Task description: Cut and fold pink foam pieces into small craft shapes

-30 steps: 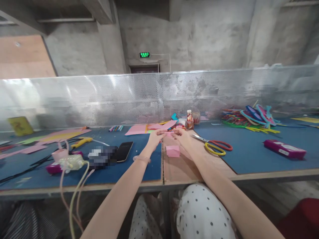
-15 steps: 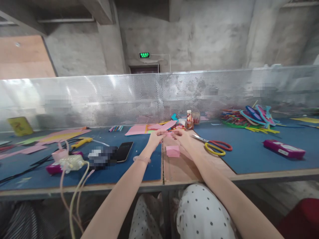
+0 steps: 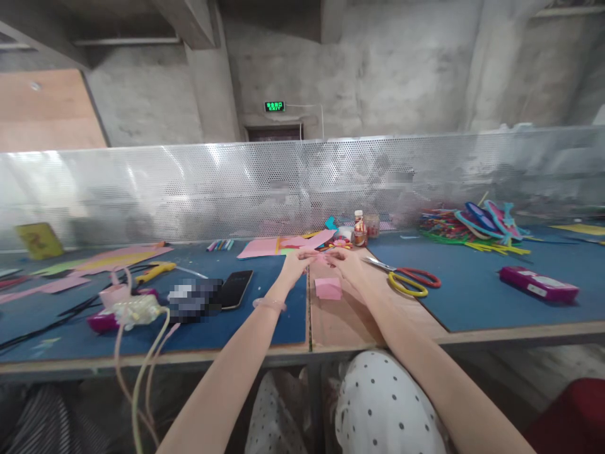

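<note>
Above the bare wooden strip of the table, my left hand (image 3: 296, 265) and my right hand (image 3: 347, 262) face each other, fingertips close together. Between them they pinch a small piece of pink paper (image 3: 322, 257), mostly covered by the fingers. Just nearer to me, a few small pink paper pieces (image 3: 328, 289) lie on the wood. Scissors (image 3: 407, 282) with one red and one yellow handle rest to the right of my right hand. Behind my left hand are larger pink sheets (image 3: 259, 247).
A brown bottle (image 3: 360, 229) and a glass jar (image 3: 372, 225) stand behind my right hand. To the left lie a phone (image 3: 236, 289), a power strip with cables (image 3: 137, 309) and a yellow tool (image 3: 155, 272). Pipe cleaners (image 3: 442, 226) and a purple packet (image 3: 537, 284) sit to the right.
Almost nothing differs. The fingers of both hands shift very slightly around the small pink paper, and everything on the table stays where it was.
</note>
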### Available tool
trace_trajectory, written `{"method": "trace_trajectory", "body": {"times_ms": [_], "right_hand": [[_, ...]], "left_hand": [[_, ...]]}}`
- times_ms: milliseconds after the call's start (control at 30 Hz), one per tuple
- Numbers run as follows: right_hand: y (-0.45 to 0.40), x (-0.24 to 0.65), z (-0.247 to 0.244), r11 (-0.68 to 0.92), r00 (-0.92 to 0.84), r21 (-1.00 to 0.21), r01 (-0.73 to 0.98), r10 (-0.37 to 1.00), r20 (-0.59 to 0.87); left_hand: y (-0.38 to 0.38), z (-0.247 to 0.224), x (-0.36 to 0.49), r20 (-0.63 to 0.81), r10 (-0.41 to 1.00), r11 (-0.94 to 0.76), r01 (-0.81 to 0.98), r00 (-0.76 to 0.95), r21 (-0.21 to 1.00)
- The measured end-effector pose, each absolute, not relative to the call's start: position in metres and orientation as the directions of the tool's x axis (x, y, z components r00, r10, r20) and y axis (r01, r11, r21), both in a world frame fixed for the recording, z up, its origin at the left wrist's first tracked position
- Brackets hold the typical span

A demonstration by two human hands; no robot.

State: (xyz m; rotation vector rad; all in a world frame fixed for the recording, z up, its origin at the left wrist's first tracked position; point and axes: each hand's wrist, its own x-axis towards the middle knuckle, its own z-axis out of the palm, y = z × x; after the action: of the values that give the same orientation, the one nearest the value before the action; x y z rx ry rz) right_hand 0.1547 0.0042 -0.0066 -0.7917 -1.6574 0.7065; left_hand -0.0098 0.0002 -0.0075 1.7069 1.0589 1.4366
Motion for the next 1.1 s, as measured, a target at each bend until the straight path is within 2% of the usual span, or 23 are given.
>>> {"method": "trace_trajectory", "body": {"times_ms": [233, 733, 933, 1100], "right_hand": [[-0.006, 0.156, 0.0, 0.559, -0.178, -0.783, 0.273, 0.829, 0.53], [-0.016, 0.157, 0.008, 0.534, -0.185, -0.687, 0.493, 0.836, 0.517], [-0.027, 0.16, 0.012, 0.573, -0.213, -0.618, 0.538, 0.802, 0.558], [-0.011, 0.159, 0.001, 0.564, -0.219, -0.654, 0.505, 0.816, 0.535]], "left_hand": [[0.005, -0.013, -0.012, 0.435, 0.896, -0.445, 0.181, 0.091, 0.877], [0.002, -0.013, -0.012, 0.379, 0.918, -0.397, 0.261, 0.117, 0.88], [0.0, -0.013, -0.011, 0.363, 0.922, -0.387, 0.285, 0.137, 0.877], [0.003, -0.015, -0.012, 0.368, 0.914, -0.405, 0.345, 0.168, 0.847]]}}
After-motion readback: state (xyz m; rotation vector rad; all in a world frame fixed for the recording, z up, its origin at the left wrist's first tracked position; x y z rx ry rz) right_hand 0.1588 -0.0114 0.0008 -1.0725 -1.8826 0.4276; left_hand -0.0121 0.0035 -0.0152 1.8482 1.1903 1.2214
